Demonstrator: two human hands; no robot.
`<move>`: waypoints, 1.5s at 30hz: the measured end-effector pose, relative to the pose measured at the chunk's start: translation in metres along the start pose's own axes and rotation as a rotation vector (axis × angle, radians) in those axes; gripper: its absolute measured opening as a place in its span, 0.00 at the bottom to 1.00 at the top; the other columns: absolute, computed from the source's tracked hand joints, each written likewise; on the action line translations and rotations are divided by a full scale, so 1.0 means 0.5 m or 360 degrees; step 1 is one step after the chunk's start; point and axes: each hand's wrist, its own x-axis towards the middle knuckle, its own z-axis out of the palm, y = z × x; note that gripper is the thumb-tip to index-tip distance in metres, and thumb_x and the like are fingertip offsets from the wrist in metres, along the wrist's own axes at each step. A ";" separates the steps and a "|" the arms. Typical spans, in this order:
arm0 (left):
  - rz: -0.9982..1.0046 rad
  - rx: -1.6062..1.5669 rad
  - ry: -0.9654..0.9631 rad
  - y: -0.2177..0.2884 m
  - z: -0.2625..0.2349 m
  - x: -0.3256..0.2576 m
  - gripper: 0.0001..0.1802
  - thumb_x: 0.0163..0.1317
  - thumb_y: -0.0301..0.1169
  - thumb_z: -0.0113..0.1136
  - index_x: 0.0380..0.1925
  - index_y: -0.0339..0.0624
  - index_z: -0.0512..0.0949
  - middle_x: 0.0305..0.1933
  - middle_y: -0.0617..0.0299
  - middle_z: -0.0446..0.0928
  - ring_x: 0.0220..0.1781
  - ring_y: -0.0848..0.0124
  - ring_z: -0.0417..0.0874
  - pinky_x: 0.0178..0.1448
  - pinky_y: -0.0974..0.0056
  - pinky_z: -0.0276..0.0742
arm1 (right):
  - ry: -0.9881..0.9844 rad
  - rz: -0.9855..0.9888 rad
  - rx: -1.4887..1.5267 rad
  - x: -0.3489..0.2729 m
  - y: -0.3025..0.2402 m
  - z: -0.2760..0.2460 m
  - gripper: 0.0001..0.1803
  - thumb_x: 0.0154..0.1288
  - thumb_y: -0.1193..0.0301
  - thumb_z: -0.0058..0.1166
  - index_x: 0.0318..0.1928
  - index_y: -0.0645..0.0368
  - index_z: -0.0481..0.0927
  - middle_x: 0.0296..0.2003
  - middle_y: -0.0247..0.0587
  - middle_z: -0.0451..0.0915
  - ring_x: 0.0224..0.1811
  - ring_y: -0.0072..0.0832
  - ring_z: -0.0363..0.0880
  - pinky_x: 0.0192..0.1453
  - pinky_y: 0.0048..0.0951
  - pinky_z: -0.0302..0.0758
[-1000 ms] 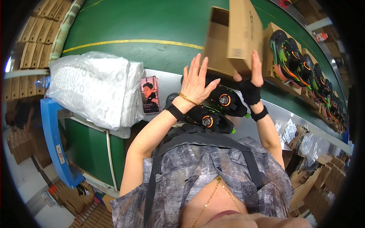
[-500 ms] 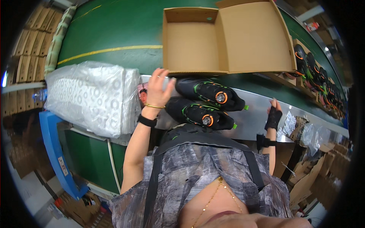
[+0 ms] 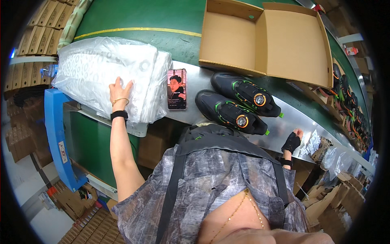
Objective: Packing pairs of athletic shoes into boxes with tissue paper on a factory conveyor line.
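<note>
My left hand [image 3: 119, 92] lies on a clear plastic bag of white printed sheets [image 3: 97, 77], its visible fingers spread. A gold bracelet and black band circle that wrist. My right hand [image 3: 292, 141], in a black fingerless glove, is at the metal ledge beside a heap of small white packets [image 3: 312, 143]. Its fingers look curled together; whatever they may hold is hidden. Between my hands, a pair of black shoes with green trim and round orange-ringed dials, a far shoe [image 3: 248, 94] and a near shoe [image 3: 231, 114], rests side by side on the ledge.
An open brown shoebox [image 3: 229, 40] stands behind the shoes on the green surface. A phone [image 3: 177, 89] lies beside the bag. More shoes [image 3: 347, 101] line the far right. A blue frame [image 3: 55, 134] stands left, with stacked boxes [image 3: 42, 40] beyond.
My left hand has moved left from beside the shoes onto the plastic bag, uncovering the phone. My right hand's fingers have curled in near the packets. The view has shifted.
</note>
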 end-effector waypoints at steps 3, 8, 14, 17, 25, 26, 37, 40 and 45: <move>0.0119 0.0031 0.0066 0.003 0.001 0.007 0.27 0.49 0.49 0.56 0.45 0.44 0.69 0.39 0.44 0.68 0.45 0.50 0.69 0.49 0.54 0.65 | -0.0108 -0.0012 0.0760 0.023 -0.187 -0.004 0.12 0.61 0.64 0.47 0.37 0.61 0.71 0.27 0.32 0.71 0.25 0.21 0.67 0.30 0.22 0.67; 0.0102 -0.0168 0.0054 -0.056 0.037 0.043 0.20 0.53 0.44 0.55 0.39 0.41 0.74 0.31 0.54 0.73 0.35 0.59 0.74 0.40 0.58 0.69 | -0.0585 0.0173 0.1692 0.042 -0.528 -0.001 0.12 0.61 0.68 0.48 0.43 0.61 0.71 0.24 0.26 0.67 0.20 0.11 0.58 0.23 0.14 0.57; 0.0046 -0.0899 -0.0085 -0.101 0.015 0.059 0.16 0.56 0.39 0.51 0.35 0.38 0.77 0.23 0.53 0.76 0.25 0.66 0.76 0.33 0.65 0.69 | -0.1187 0.0324 0.2071 0.097 -0.652 0.099 0.15 0.59 0.71 0.49 0.46 0.63 0.70 0.23 0.28 0.68 0.21 0.13 0.61 0.23 0.16 0.58; 0.0119 -0.0534 0.0064 -0.136 -0.036 0.085 0.16 0.58 0.39 0.50 0.36 0.36 0.76 0.29 0.50 0.77 0.30 0.62 0.77 0.37 0.62 0.70 | -0.1385 0.0530 0.2087 0.111 -0.651 0.151 0.16 0.54 0.68 0.54 0.45 0.55 0.73 0.37 0.32 0.75 0.36 0.21 0.69 0.32 0.20 0.66; -0.0051 -0.1033 0.1215 -0.096 -0.396 0.048 0.12 0.61 0.31 0.48 0.35 0.30 0.74 0.33 0.57 0.77 0.33 0.72 0.77 0.38 0.70 0.73 | -0.1512 0.0690 0.1708 0.088 -0.743 0.199 0.22 0.54 0.60 0.55 0.49 0.50 0.71 0.43 0.33 0.74 0.47 0.26 0.68 0.44 0.32 0.63; -0.0047 -0.1457 0.1105 -0.025 -0.424 0.037 0.12 0.61 0.31 0.47 0.36 0.30 0.73 0.35 0.57 0.76 0.33 0.72 0.77 0.37 0.70 0.73 | -0.1499 0.0690 0.1704 0.095 -0.741 0.208 0.22 0.54 0.60 0.55 0.49 0.50 0.71 0.43 0.33 0.74 0.47 0.26 0.68 0.44 0.32 0.63; 0.0934 -0.2537 -0.0554 0.566 -0.302 0.038 0.09 0.63 0.28 0.38 0.36 0.32 0.64 0.28 0.50 0.75 0.27 0.62 0.80 0.33 0.64 0.79 | -0.1932 -0.0694 0.1541 -0.032 -0.848 0.076 0.41 0.50 0.62 0.59 0.61 0.59 0.53 0.52 0.50 0.66 0.54 0.32 0.66 0.54 0.26 0.65; 0.1286 -0.2270 -0.0343 0.699 -0.227 0.041 0.19 0.60 0.34 0.50 0.44 0.28 0.64 0.38 0.52 0.73 0.41 0.69 0.76 0.43 0.68 0.74 | -0.0903 -0.0484 0.1445 0.043 -0.812 0.112 0.24 0.51 0.67 0.56 0.48 0.62 0.68 0.37 0.38 0.73 0.38 0.24 0.70 0.44 0.24 0.69; 0.1827 -0.1329 0.0599 0.746 -0.159 0.045 0.30 0.52 0.43 0.57 0.49 0.33 0.65 0.52 0.42 0.63 0.55 0.50 0.63 0.56 0.50 0.58 | 0.0292 -0.0502 0.1005 0.263 -0.681 0.034 0.25 0.50 0.65 0.59 0.47 0.64 0.69 0.37 0.40 0.73 0.37 0.26 0.71 0.45 0.25 0.68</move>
